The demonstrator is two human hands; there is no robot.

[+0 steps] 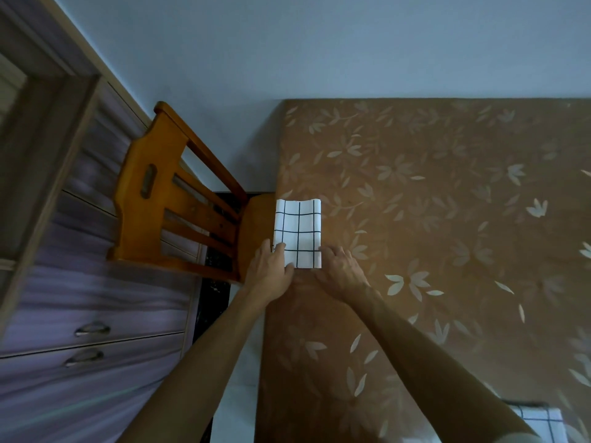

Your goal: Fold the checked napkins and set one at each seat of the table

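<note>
Folded checked napkin (299, 233) flat on the brown leaf-patterned desk (431, 219), right at its left edge, beside the wooden chair (166, 199). Left hand (271, 270) pressing the near-left corner, fingers (279, 247) straight. Right hand (340, 270) touching the near-right corner, fingers relaxed, gripping nothing. Second checked napkin (540, 423) near right. Drawer cabinet (96, 314) along the left.

Nothing readable in this one, tbh. The checked napkin (298, 233) only has its plain dark grid lines, and the bench (447, 219) cover is just a pale leaf print. No letters, numbers, logos or tags that I can make out on either.
</note>
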